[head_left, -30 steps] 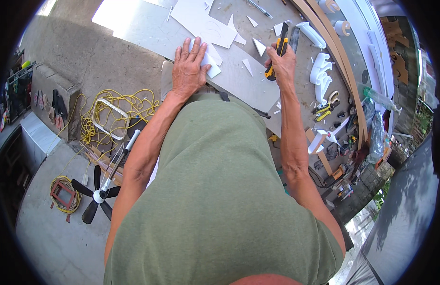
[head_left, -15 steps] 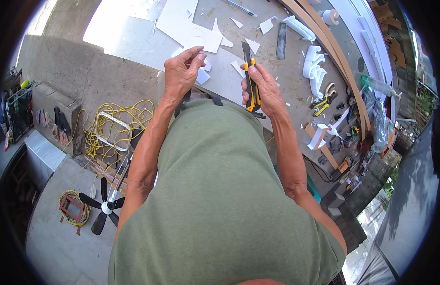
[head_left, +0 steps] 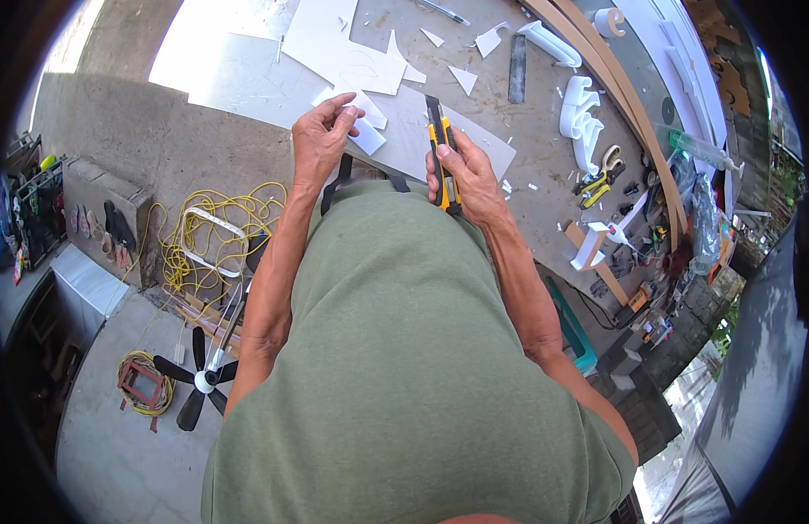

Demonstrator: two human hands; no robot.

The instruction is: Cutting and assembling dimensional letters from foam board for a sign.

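Observation:
My right hand is wrapped round a yellow and black utility knife, its dark blade pointing away from me over the table's near edge. To its left, my left hand is loosely curled, thumb and forefinger slightly apart, with nothing visible between them. Just beyond its fingertips are small white offcuts. A larger white cut sheet lies farther off, with several pointed scraps, such as a white triangle, to its right. Part of the left hand's curled fingers is hidden.
A dark flat bar, white curled shapes, yellow-handled pliers and a glue gun lie on the table's right. Long brown strips curve along that side. On the floor at left are tangled yellow cord and a fan.
Both hands have shifted a little left, the knife moving with the right one. The left thumb and forefinger have parted slightly.

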